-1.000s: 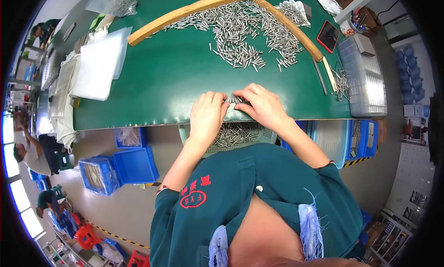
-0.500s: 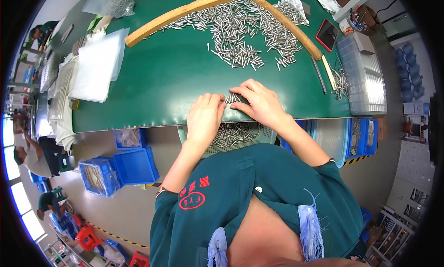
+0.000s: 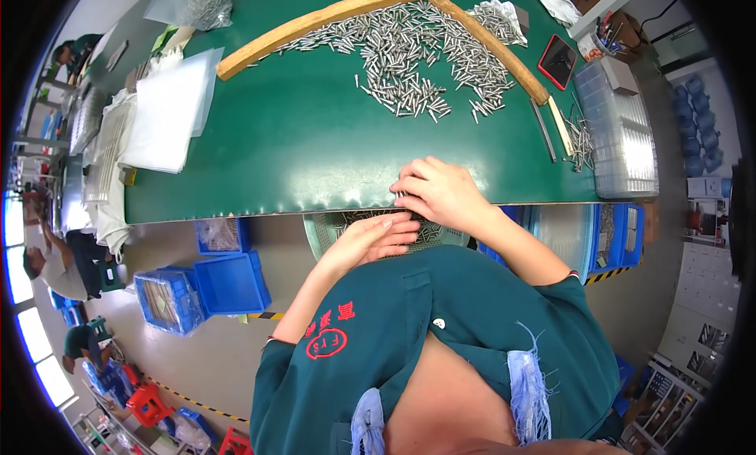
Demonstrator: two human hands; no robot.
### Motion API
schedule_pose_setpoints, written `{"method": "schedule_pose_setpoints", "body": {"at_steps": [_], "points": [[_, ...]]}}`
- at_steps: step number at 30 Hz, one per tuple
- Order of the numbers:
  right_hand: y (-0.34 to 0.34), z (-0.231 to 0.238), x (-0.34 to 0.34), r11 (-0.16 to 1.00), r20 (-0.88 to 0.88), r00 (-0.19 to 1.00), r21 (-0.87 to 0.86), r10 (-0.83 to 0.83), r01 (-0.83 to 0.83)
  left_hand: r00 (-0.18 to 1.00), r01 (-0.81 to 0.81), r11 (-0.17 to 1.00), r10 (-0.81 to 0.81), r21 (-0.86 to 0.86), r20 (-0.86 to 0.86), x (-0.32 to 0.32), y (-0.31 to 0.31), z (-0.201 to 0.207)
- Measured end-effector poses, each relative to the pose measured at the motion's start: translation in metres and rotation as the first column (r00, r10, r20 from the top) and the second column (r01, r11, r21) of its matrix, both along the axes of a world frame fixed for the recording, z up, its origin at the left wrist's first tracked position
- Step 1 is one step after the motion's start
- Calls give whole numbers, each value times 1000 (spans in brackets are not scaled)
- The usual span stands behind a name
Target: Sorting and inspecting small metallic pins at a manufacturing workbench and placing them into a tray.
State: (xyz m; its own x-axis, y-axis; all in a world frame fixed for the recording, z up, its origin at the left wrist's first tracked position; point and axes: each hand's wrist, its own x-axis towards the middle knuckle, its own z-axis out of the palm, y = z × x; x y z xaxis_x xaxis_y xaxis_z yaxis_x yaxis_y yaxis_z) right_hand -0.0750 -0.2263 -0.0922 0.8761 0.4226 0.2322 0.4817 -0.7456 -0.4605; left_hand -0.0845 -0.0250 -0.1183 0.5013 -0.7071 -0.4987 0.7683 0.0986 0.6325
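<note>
I sit at a green table (image 3: pixel 299 140) in a workshop. Below its edge is a grey concrete floor (image 3: pixel 236 352) with blue plastic crates (image 3: pixel 228 282) and a yellow-and-black striped line (image 3: pixel 197 404). Bright windows (image 3: pixel 27 313) glow far left. Red stools (image 3: pixel 146 404) stand near other seated workers (image 3: pixel 47 258).

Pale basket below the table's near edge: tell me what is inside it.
The pale basket holds small metal pins, visible through the gap between the hands. The left hand hangs over its middle and the right hand covers the table edge, hiding the remaining contents.
</note>
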Motion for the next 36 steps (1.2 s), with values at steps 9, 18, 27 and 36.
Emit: {"method": "schedule_pose_setpoints", "body": {"at_steps": [9, 18, 27, 36], "points": [[4, 8, -28, 1000, -98, 995, 20, 22, -20, 954, -29, 976, -38, -218, -297, 5, -18, -11], [-3, 14, -25, 964, -470, 879, 261, 82, 49, 983, -38, 999, 37, -2, -180, -6, -22, -21], [-9, 14, -4, 788, -504, 822, 605, 264, 118, 917, -8, 979, -74, 202, 393, 15, -6, 25], [-4, 14, 1, 655, -570, 713, 727, 409, 205, 951, 58, 991, -91, 119, 295, 24, -2, 34]]}}
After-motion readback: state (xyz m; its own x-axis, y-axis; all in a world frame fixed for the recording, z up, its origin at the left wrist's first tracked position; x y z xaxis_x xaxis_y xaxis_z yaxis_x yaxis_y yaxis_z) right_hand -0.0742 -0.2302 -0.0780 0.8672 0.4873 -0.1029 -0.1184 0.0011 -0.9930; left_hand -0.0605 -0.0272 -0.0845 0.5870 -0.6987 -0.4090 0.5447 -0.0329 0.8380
